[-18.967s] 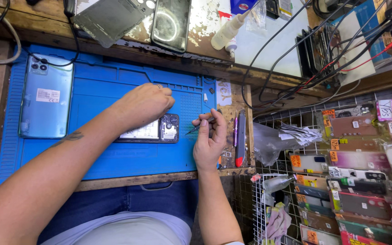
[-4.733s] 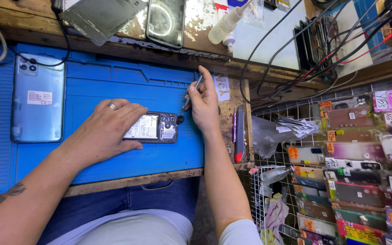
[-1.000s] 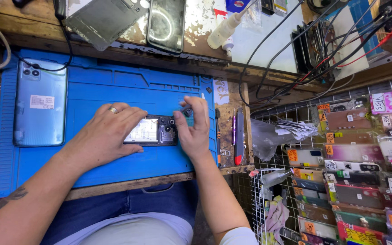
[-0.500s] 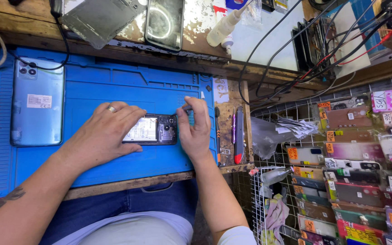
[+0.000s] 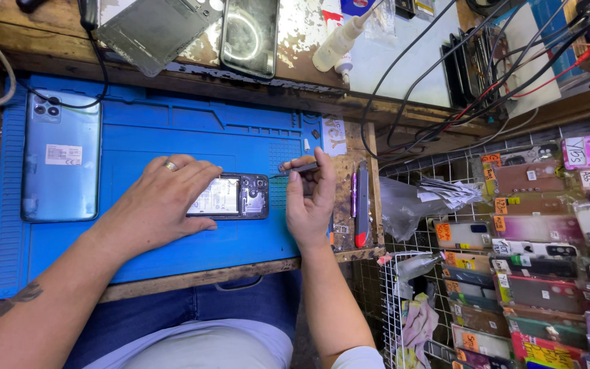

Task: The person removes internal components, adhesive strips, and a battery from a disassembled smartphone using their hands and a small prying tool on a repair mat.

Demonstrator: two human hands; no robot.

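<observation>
An opened phone with its back removed lies on the blue work mat. My left hand, a ring on one finger, rests flat over the phone's left part and holds it down. My right hand sits just right of the phone, fingers closed on a thin grey screwdriver whose tip points left toward the phone's top right corner. The tip's contact with the phone is too small to tell.
A light blue phone back cover lies at the mat's left. Another phone and a glass panel lie on the worn bench behind, with a glue bottle and cables. Tools lie right of the mat. Wire racks with packaged phone cases fill the right.
My right hand has lifted slightly off the phone's right end, and the screwdriver now lies more level above it. My left hand stays on the phone.
</observation>
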